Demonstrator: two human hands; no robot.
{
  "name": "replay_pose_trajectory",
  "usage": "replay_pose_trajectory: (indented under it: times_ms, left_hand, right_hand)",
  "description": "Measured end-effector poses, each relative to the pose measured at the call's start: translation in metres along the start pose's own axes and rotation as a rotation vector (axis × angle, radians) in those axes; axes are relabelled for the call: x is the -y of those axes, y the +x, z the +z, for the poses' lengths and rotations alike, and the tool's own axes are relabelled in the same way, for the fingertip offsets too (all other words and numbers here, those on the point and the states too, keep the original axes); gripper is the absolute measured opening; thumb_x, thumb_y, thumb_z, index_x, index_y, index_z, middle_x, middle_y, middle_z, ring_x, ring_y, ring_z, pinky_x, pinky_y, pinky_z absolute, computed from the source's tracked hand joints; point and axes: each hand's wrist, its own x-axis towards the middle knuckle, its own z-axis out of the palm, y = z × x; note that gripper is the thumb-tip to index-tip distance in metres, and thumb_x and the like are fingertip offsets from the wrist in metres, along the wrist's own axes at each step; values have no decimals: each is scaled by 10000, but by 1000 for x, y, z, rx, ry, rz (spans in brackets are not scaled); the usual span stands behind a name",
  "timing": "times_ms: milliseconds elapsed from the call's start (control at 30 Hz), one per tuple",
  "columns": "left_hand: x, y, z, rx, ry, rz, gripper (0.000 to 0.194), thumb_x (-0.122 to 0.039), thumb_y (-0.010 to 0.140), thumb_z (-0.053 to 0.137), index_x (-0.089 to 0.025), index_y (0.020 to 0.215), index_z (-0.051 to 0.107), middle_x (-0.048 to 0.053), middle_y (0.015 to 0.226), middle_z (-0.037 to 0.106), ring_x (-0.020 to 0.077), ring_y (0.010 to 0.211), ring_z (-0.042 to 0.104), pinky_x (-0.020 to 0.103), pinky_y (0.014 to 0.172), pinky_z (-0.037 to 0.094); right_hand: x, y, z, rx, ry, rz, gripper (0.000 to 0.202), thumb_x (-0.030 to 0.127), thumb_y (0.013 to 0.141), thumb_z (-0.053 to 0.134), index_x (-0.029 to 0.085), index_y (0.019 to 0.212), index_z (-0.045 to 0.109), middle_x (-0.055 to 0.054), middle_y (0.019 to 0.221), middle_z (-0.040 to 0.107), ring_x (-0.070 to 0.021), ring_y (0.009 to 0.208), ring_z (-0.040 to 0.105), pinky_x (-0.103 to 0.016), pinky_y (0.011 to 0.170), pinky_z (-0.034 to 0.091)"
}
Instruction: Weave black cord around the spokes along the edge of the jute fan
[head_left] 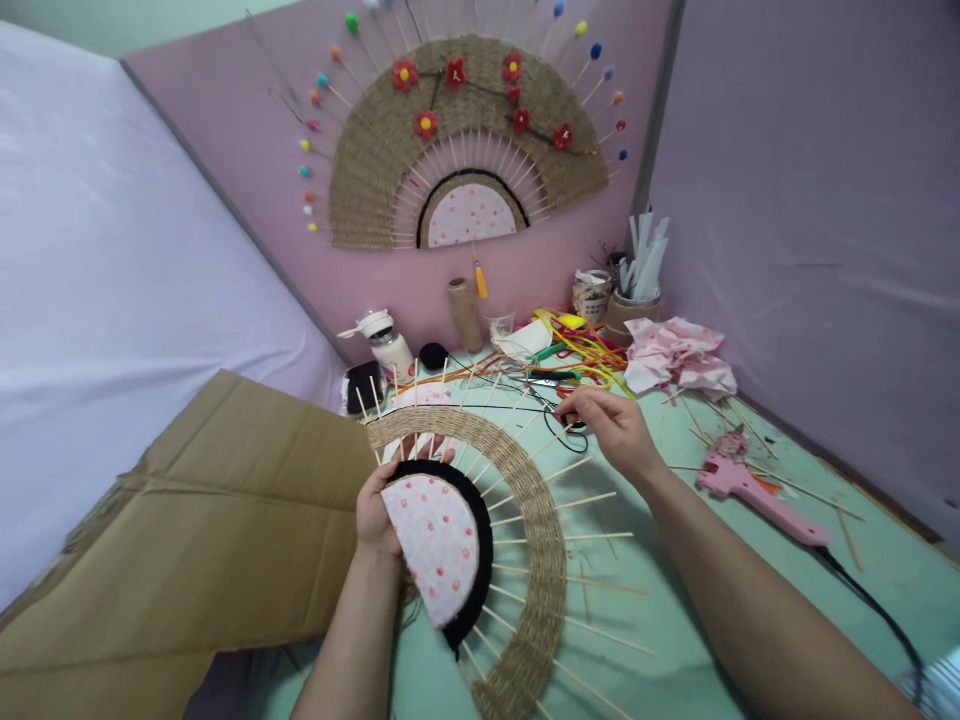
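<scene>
Woven fan [549, 530] is center-low in my head view, held up over the green surface [675, 620], flat side tilted toward lower left. Can't tell if its bottom edge touches down.

Left hand [381, 505]: grasping the fan at the upper corner of the half-disc [439, 550]. Thumb is on the near side, fingers show behind between the sticks. Half-disc has white cloth with red-pink prints and a black rim [484, 520]. Thin pale sticks radiate from it through the straw-colored band, bare ends poking past.

Right hand [611, 425]: fingertips pinched on black cord [487, 406], just off the fan's upper right. Cord runs nearly level from the band's upper left end to those fingertips; a loose loop hangs just below them.

Around it, I've got brown cardboard [247, 510] left of the fan, and a black ball [433, 356] beside the white bottle [391, 345] behind it. Cardboard tube [465, 315] stands by the back wall. Yellow and orange strands [600, 345] lie in a tangle beyond the right hand. Pink glue gun [757, 490] lies right of that forearm, crumpled patterned cloth [679, 360] behind it. Finished-looking fan with red flowers [360, 190] is up on the pink wall.
</scene>
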Motion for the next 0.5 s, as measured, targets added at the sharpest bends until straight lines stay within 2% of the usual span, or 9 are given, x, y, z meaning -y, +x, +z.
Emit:
replay_pose_trajectory:
  times_ms: [100, 233, 367, 500]
  left_hand:
    - [0, 0, 2, -18, -14, 50, 431, -234, 784, 451, -111, 1178, 575, 158, 1041, 682, 324, 1014, 613, 513, 938, 394]
    - [2, -1, 6, -33, -46, 83, 440, -210, 771, 462, -109, 1186, 569, 154, 1059, 676, 323, 1020, 610, 494, 938, 405]
    - [5, -1, 7, -17, -58, 105, 439, -217, 774, 459, -121, 1190, 564, 149, 1139, 642, 336, 1093, 563, 521, 965, 371]
    - [9, -2, 11, -19, -51, 71, 411, -217, 776, 447, -129, 1153, 585, 144, 1105, 659, 330, 1093, 565, 521, 975, 358]
  right_hand:
    - [-7, 2, 2, 43, 207, 183, 435, 541, 836, 459, 171, 768, 678, -60, 732, 598, -157, 674, 519, -279, 607, 389]
    - [-8, 4, 5, 204, 381, 367, 538, 597, 818, 430, 139, 738, 701, -66, 659, 579, -125, 590, 465, -254, 513, 329]
    - [-6, 3, 7, 333, 349, 502, 418, 523, 757, 577, 127, 696, 698, -72, 700, 619, -99, 571, 467, -232, 465, 272]
    - [-7, 2, 8, 364, 295, 619, 347, 469, 685, 679, 125, 643, 653, -55, 676, 638, -75, 536, 467, -219, 475, 286]
